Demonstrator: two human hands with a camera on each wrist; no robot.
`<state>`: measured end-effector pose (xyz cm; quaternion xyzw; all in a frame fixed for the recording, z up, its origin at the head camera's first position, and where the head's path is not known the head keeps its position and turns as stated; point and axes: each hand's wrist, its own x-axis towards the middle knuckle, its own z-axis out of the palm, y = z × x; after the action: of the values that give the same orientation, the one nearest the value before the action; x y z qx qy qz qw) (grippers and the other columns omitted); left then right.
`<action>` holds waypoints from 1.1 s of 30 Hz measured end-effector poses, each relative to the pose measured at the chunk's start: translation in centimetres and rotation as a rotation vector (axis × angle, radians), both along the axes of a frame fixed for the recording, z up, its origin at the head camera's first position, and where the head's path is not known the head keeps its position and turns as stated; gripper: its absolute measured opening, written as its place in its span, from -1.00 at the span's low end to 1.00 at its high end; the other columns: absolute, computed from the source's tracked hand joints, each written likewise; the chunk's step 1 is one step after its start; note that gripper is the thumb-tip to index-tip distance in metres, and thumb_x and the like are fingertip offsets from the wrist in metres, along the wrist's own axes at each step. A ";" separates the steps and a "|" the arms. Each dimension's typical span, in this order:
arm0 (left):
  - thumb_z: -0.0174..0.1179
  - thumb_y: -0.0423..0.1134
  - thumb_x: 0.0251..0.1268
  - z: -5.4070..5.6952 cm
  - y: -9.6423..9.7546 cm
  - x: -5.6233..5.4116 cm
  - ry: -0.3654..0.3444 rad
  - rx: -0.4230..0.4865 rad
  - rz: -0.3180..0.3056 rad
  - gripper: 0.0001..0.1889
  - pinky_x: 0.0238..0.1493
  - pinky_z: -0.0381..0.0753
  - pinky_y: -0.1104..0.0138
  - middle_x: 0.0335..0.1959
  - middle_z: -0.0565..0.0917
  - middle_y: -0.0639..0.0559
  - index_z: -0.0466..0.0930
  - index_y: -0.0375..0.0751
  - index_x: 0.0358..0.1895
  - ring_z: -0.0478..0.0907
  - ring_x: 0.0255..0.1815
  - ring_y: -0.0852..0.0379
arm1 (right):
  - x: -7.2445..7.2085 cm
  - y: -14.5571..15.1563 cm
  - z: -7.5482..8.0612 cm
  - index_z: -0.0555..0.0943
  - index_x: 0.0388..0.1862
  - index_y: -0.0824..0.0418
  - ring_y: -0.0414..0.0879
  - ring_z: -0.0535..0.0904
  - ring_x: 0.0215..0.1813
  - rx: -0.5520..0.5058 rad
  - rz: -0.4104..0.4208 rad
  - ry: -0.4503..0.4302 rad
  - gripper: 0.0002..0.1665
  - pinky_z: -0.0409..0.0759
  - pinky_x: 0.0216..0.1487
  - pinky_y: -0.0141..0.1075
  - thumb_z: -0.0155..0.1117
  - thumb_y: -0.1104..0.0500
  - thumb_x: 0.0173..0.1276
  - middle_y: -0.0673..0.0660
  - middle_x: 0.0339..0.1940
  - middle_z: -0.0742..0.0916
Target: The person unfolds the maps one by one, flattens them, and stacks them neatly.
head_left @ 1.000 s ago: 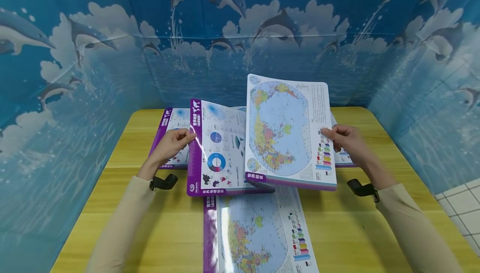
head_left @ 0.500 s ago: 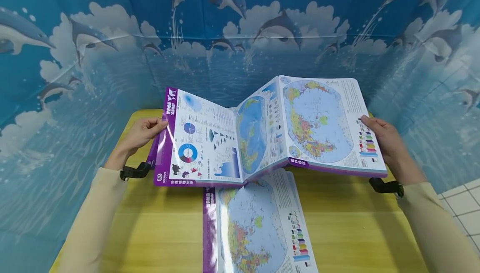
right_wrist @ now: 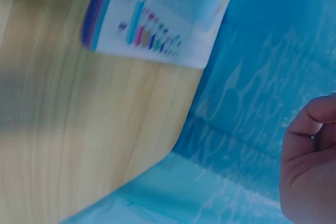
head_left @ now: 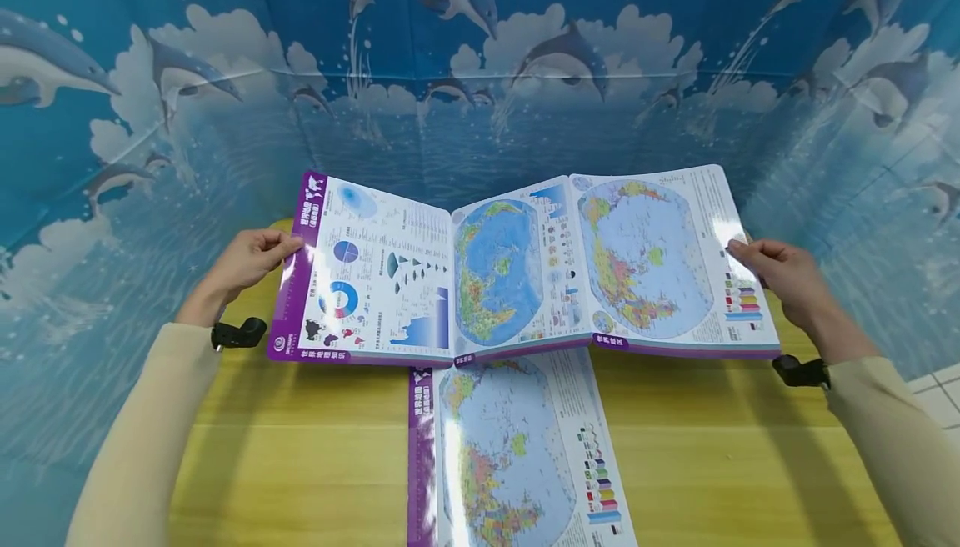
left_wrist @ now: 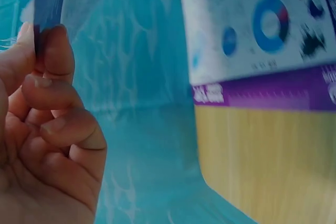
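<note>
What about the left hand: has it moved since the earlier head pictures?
Yes: the left hand has moved left, farther from the lower map on the table, which has stayed put.

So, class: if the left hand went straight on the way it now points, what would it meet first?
The unfolded map: the left hand pinches its purple edge, and the chart panel beside that lies straight ahead. Whether the hand would pass over or under is unclear.
</note>
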<state>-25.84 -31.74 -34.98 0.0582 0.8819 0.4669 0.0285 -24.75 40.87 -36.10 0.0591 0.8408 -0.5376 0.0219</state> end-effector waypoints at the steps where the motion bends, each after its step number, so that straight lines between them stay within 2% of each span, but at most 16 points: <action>1: 0.08 0.11 0.35 -0.1 -0.2 -0.1 -0.006 -0.018 0.015 -0.53 -0.58 0.17 0.28 -0.58 0.30 0.00 0.59 -0.32 -0.29 0.13 -0.59 0.11 | 0.0 0.2 -0.1 0.61 -0.48 -0.04 -0.15 0.49 -0.42 0.042 0.002 -0.003 -0.63 0.47 -0.41 -0.27 0.16 -0.25 0.30 -0.14 -0.45 0.61; 6: 0.05 0.18 0.33 -0.5 -1.2 -0.6 -0.028 -0.121 0.058 -0.44 -0.52 0.21 0.26 -0.45 0.46 -0.07 0.59 -0.37 -0.17 0.21 -0.42 0.04 | -0.6 0.8 -0.5 0.60 -0.44 -0.05 -0.14 0.50 -0.44 0.110 -0.001 -0.019 -0.62 0.50 -0.44 -0.23 0.17 -0.30 0.26 -0.11 -0.47 0.61; 10: 0.04 0.19 0.33 -0.9 -1.6 -1.0 -0.047 -0.166 0.062 -0.40 -0.44 0.24 0.24 -0.29 0.56 -0.15 0.57 -0.41 -0.10 0.24 -0.27 -0.01 | -1.3 0.9 -1.1 0.62 -0.39 0.05 -0.09 0.57 -0.43 0.184 -0.001 -0.042 -0.52 0.55 -0.42 -0.20 0.19 -0.34 0.22 -0.04 -0.46 0.66; 17: 0.03 0.19 0.34 -2.4 -2.5 -1.7 -0.043 -0.257 0.066 -0.43 -0.49 0.21 0.21 -0.36 0.48 -0.16 0.58 -0.37 -0.18 0.20 -0.46 -0.02 | -2.3 1.0 -2.7 0.57 -0.32 0.32 0.00 0.49 -0.47 0.339 0.022 -0.015 -0.29 0.46 -0.47 -0.19 0.13 -0.36 0.25 0.08 -0.51 0.63; 23: 0.01 0.23 0.32 -4.3 -3.1 -2.4 -0.078 -0.307 0.105 -0.41 -0.39 0.24 0.19 -0.29 0.52 -0.20 0.58 -0.33 -0.20 0.26 -0.35 -0.04 | -2.7 1.7 -4.3 0.53 -0.45 0.28 0.05 0.35 -0.52 0.428 0.024 -0.010 -0.28 0.28 -0.58 -0.13 0.10 -0.40 0.24 0.11 -0.62 0.54; 28: 0.05 0.19 0.33 -6.0 -3.2 -3.0 -0.081 -0.329 0.093 -0.46 -0.40 0.26 0.22 -0.42 0.55 -0.13 0.59 -0.33 -0.27 0.32 -0.39 -0.03 | -3.0 2.1 -5.7 0.55 -0.50 0.25 0.05 0.41 -0.49 0.464 0.045 -0.014 -0.29 0.31 -0.56 -0.13 0.09 -0.40 0.25 0.11 -0.63 0.54; 30: 0.08 0.15 0.33 -6.6 -3.2 -3.2 -0.088 -0.323 0.090 -0.49 -0.44 0.25 0.24 -0.49 0.54 -0.10 0.59 -0.33 -0.33 0.31 -0.45 -0.01 | -3.2 1.9 -6.1 0.55 -0.51 0.25 0.03 0.42 -0.49 0.474 0.047 -0.027 -0.29 0.31 -0.55 -0.14 0.09 -0.40 0.25 0.10 -0.63 0.54; 33: 0.08 0.13 0.35 -7.5 -3.1 -3.6 -0.085 -0.361 0.077 -0.50 -0.46 0.24 0.25 -0.59 0.48 -0.04 0.52 -0.31 -0.46 0.29 -0.51 0.04 | -3.7 1.7 -6.7 0.55 -0.54 0.23 0.01 0.38 -0.52 0.539 0.047 -0.036 -0.29 0.27 -0.54 -0.16 0.07 -0.41 0.26 0.07 -0.65 0.52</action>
<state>-29.45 -34.86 -42.50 -0.0016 0.9510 0.3037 0.0579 -28.44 42.56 -42.78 0.0528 0.9542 -0.2926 0.0330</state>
